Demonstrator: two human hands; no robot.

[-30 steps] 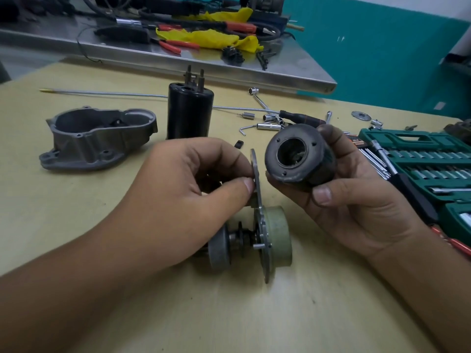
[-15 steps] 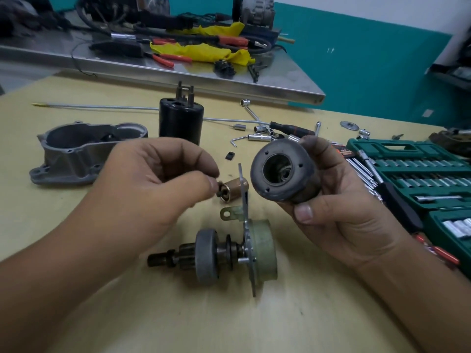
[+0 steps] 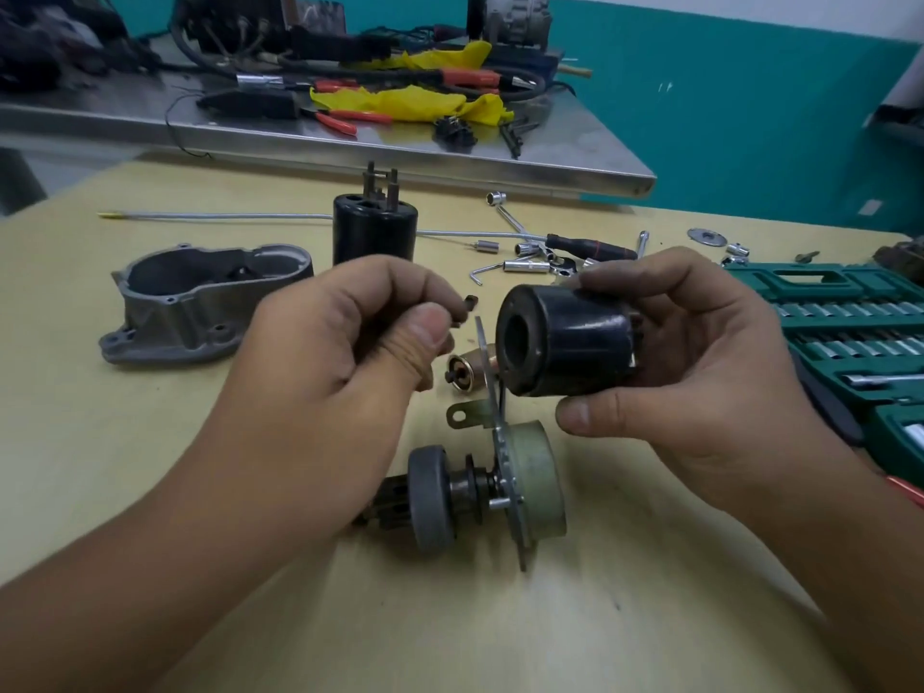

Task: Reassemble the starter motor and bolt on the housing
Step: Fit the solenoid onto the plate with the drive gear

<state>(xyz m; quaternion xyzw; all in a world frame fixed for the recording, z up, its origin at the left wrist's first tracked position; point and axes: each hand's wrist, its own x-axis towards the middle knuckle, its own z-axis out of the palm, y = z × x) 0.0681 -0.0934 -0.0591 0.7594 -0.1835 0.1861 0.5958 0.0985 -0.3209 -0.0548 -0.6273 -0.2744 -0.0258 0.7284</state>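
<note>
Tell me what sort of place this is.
Probably an auto-electrical repair workshop: a green socket set lies open on the wooden table, a starter housing lies apart, and red-handled pliers and cables clutter the steel bench.

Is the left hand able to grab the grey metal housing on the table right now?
Probably yes. The grey housing lies open on the table, beside the left hand, with nothing between them. But the fingers seem to pinch something small, which may need putting down first.
</note>
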